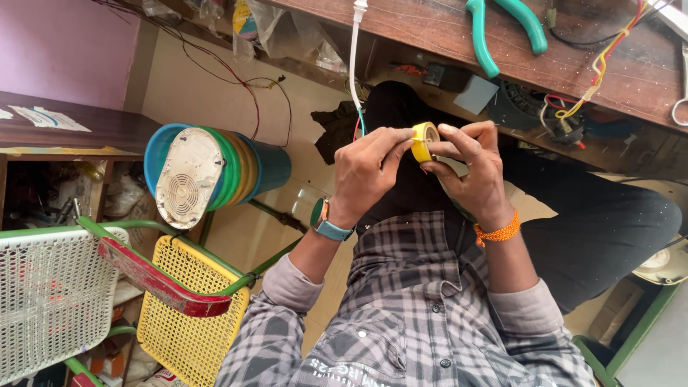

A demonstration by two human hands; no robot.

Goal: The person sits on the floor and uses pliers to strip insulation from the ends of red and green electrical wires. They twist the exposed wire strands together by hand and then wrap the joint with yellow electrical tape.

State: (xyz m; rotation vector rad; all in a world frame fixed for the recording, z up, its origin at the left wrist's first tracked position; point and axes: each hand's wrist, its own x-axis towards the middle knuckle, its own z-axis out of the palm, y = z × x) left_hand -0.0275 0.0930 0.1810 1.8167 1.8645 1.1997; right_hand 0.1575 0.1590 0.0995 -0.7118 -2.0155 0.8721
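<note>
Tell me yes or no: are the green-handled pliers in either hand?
No, the green-handled pliers lie on the wooden bench, while both hands hold a yellow tape roll.

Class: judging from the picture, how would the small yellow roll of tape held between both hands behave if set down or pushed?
The yellow tape roll is round, so probably rolls on edge. Pinched by fingertips alone, it is likely light.

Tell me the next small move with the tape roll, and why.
Probably peel the tape end free. Both hands hold the yellow tape roll: the left hand pinches its edge, the right hand steadies it from the other side. No loose strip shows yet, and coloured wires hang just beside it.
</note>
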